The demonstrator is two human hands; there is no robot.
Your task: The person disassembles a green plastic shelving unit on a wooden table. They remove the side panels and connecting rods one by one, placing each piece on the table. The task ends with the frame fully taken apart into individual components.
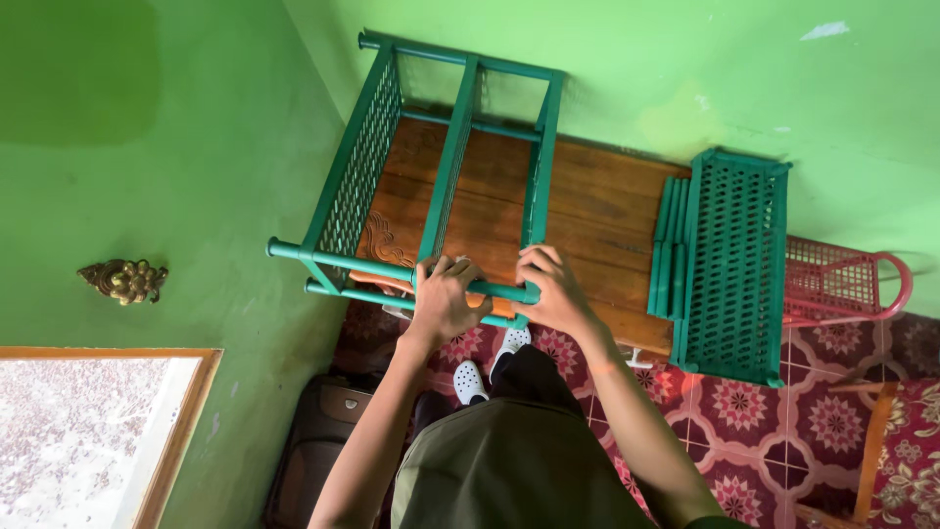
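Now | green rack [431, 167] lies on wooden table [597, 211], just ahead of both hands | its front bar runs left to right | left hand [443, 299] wraps bar | right hand [550, 289] wraps bar beside it | both equally near

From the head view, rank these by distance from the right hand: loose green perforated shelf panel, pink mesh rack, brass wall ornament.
1. Loose green perforated shelf panel, on the wooden table just right of the right hand.
2. Pink mesh rack, farther right, beyond the panel.
3. Brass wall ornament, far left on the green wall.
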